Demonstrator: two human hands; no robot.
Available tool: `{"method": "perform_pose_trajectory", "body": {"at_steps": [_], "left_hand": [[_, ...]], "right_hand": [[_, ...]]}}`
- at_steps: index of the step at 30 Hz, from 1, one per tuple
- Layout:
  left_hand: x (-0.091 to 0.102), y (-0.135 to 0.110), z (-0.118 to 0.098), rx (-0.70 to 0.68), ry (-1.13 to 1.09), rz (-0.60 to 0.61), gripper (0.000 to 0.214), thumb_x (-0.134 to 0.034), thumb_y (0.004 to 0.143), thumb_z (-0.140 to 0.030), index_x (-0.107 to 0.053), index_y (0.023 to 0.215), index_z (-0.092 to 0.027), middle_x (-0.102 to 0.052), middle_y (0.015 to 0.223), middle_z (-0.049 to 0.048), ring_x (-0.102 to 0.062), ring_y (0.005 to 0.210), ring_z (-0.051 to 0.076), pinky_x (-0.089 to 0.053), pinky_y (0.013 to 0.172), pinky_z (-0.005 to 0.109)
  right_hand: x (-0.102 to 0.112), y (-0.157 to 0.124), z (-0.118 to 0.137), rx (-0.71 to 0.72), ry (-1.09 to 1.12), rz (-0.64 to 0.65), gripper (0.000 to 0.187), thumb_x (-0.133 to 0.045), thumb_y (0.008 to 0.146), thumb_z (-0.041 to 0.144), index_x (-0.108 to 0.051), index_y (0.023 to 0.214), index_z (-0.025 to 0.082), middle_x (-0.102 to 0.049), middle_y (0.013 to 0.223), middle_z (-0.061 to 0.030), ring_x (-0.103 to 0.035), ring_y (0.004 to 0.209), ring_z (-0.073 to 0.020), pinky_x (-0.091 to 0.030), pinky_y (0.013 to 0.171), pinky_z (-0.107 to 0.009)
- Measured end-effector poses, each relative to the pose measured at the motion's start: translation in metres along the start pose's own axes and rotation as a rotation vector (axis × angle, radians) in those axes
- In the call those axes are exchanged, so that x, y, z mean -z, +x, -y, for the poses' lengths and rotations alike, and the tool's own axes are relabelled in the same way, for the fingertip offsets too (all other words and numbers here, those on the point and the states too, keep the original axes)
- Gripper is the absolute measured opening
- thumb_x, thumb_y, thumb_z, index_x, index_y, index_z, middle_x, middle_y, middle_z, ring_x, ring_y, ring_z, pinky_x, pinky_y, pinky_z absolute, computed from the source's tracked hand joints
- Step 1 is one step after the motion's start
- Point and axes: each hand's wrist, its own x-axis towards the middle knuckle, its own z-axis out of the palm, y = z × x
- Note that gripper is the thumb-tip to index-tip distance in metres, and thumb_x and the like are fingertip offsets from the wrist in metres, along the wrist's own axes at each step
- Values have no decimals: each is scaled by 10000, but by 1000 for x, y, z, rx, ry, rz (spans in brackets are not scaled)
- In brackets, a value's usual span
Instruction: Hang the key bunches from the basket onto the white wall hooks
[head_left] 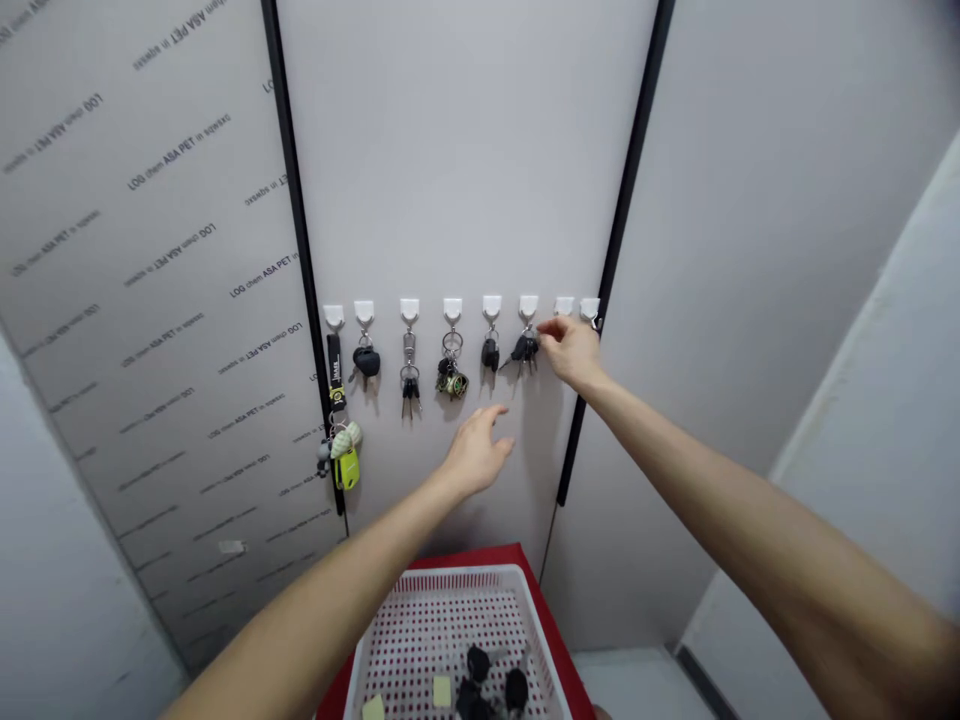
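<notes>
My right hand (pixel 571 350) is at the wall, thumb and fingertips pinched together at the right edge of a bunch of black-headed keys (pixel 525 348). That bunch hangs by its ring from a white hook (pixel 529 305). Exactly what the fingertips grip is partly hidden. Lower and to the left, my left hand (pixel 478 452) is in the air with its thumb and fingers apart, holding nothing. Above it hang a smaller black key bunch (pixel 490 353) and a key ring with a round green-and-gold charm (pixel 453 380).
More keys (pixel 410 390) and a black key fob (pixel 366 361) hang farther left, beside a black strap with a yellow-green tag (pixel 347 468). Two hooks (pixel 564 306) are partly behind my right hand. Below, a white plastic basket (pixel 536 640) with black-headed keys (pixel 476 665) stands on red cloth (pixel 517 556).
</notes>
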Motion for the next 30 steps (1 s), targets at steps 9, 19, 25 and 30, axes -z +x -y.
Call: {"method": "perform_pose_trajectory", "body": {"at_steps": [9,19,25,30], "left_hand": [[-58,-140,94,342,-44,462,408,-510,543,-196,-482,946,-132,-522,942,76,-467,828,170,-352,740,271],[-69,-166,92,297,134,571,250,-431,537,-119,-524,763,-169,-556,709,27,-478,662,153,-339,583,243],[-63,-145,93,527,-334,389,197,-419,537,-64,-483,708,-136,-409,497,-54,-373,469,59,-288,468,175],[-38,-116,78,582,-783,217,124,-452,562,-102,-450,684,-124,-437,524,-48,-388,479,39,-282,474,164]], "right_hand": [[-14,-180,-9,168,74,915,192,-407,605,127,-554,728,141,-572,728,-58,-495,661,-131,-376,623,-225],[-28,-285,-7,214,-110,1389,218,-472,540,198,-555,740,180,-592,666,-35,-520,600,-152,-325,487,-210],[-31,-280,-11,79,61,1227,134,-431,570,125,-521,662,159,-552,611,-10,-474,554,-101,-323,492,-193],[-34,-257,-2,-180,421,980,182,-473,614,190,-468,793,158,-527,709,-6,-474,630,-91,-377,579,-203]]}}
